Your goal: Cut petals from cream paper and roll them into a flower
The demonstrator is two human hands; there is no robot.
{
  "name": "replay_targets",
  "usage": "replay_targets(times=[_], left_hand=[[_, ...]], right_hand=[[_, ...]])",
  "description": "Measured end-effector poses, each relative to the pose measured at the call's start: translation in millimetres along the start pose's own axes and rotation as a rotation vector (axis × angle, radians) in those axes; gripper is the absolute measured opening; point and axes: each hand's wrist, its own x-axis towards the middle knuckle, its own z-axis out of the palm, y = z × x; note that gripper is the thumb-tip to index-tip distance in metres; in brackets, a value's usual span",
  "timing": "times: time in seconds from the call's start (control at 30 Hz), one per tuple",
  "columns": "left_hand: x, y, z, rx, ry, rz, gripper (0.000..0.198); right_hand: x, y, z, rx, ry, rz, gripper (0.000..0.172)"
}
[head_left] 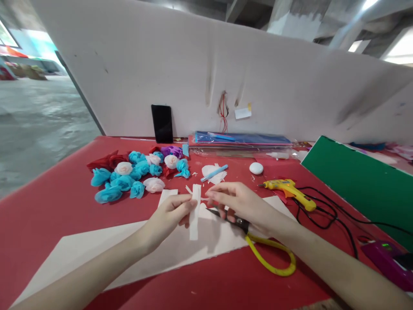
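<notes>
My left hand [177,209] is closed, pinching an upright strip of white crepe-like paper [194,228] between thumb and fingers. Close by on its right, my right hand [237,200] has thumb and fingertips drawn together on what looks like a thin sliver of white paper [204,199] beside the strip. Beneath the right hand are scissors [272,254] with yellow handles, blades pointing left; the hand partly covers them, and whether its lower fingers touch them is unclear. A large white paper sheet [138,254] spreads below both hands. Another short white piece [167,194] lies behind my left hand.
Blue, white, red and purple paper flowers [122,183] cluster at left. Behind my hands lie a light-blue pen [214,172] and a white egg-shaped object [256,168]. A yellow glue gun [292,192] with black cord sits right, near a green board [358,181]. A phone [161,124] leans against the partition.
</notes>
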Motion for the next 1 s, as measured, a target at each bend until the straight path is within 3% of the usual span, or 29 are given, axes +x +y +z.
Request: replay_targets(times=[0.13,0.3,0.4,0.6,0.7,0.8,0.87,1.0], left_hand=[[-1,1,1.1,0.076,-0.079,0.015,0.031],[0,0,-1.9,0.149,-0.140,0.041,0.033],[1,1,-7.6,0.183,-0.182,0.064,0.036],[6,6,-25.0,0.325,-0.415,0.061,0.030],[10,9,-27.4,0.425,-0.327,0.076,0.034],[21,14,-24.9,0.531,-0.190,0.113,0.035],[35,16,-21.1,0.607,-0.138,0.152,0.032],[79,13,-8.7,0.777,-0.142,0.259,0.016]], right_hand=[[9,-6,11,0.222,-0.086,0.004,0.023],[15,-5,19,0.328,-0.010,-0.039,0.013],[16,-8,16,0.313,0.084,-0.074,0.013],[19,-14,-14,0.132,0.379,-0.240,0.015],[24,-9,-32,-0.028,0.467,-0.345,0.010],[30,-4,-49,-0.166,0.467,-0.398,0.007],[35,-2,-60,-0.226,0.448,-0.395,0.007],[48,1,-79,-0.322,0.366,-0.326,0.008]])
